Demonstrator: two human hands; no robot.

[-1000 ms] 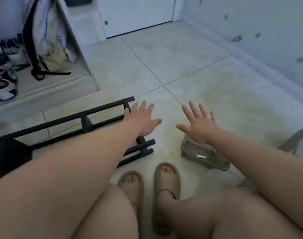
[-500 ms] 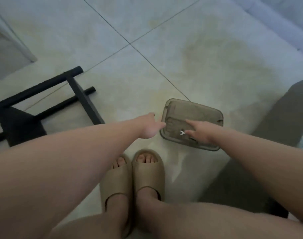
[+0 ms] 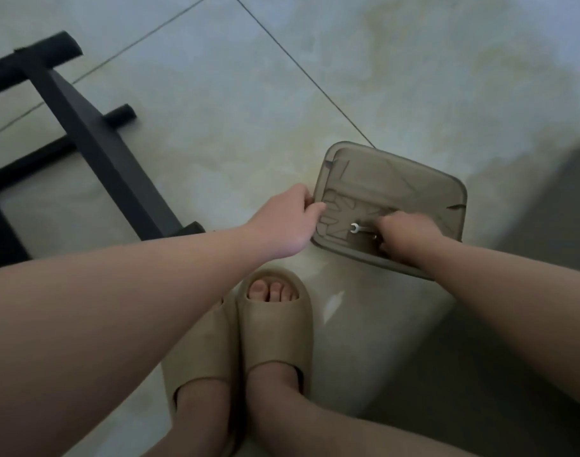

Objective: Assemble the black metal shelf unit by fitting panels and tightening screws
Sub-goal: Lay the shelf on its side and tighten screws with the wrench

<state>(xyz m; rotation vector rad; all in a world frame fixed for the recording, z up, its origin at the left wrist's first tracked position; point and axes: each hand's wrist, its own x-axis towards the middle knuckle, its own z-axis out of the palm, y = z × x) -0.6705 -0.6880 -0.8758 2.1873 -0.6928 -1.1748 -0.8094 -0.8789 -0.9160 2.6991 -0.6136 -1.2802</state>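
Observation:
A translucent brown plastic box (image 3: 414,179) sits on the tiled floor just ahead of my feet. Inside it lies a small silver spanner (image 3: 359,228). My right hand (image 3: 405,235) reaches into the box, its fingers curled round the spanner's near end. My left hand (image 3: 287,222) grips the box's left rim. The black metal shelf frame (image 3: 94,143) lies on the floor to the left, apart from both hands. Any screws in the box are hidden by my right hand.
My feet in tan slide sandals (image 3: 272,328) stand close below the box. A dark grey shape (image 3: 552,225) fills the right edge. Pale floor tiles (image 3: 249,94) stretch ahead, crossed by grout lines.
My head tipped down and closer to the box. The right hand went from touching the box's inside to curling round the spanner. The left hand reached the box's rim and took hold.

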